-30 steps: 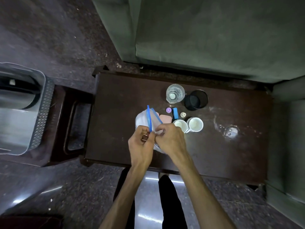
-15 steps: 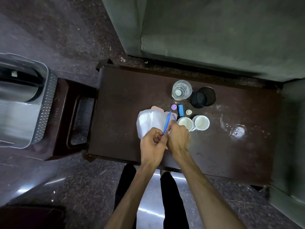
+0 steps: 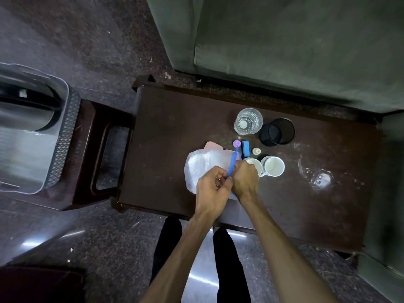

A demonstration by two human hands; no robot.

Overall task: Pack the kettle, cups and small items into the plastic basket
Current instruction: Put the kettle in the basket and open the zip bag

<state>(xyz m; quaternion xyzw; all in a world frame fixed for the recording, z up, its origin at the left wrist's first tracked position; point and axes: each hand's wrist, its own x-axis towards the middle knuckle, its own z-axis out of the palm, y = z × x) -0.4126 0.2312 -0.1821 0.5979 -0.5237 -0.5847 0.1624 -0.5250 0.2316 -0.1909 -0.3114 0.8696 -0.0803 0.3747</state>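
Clear zip bag (image 3: 202, 169) with blue seal strip (image 3: 233, 162) lies on the table, held at its seal edge by both hands. Two white cups (image 3: 273, 166) stand upright just right of it. Steel kettle (image 3: 24, 119) sits in the plastic basket (image 3: 62, 136), far left.

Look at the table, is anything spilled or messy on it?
Yes. To the right of the white cups, the table has a whitish ring-shaped smear with specks around it, like a dried spill. Nothing looks tipped over.
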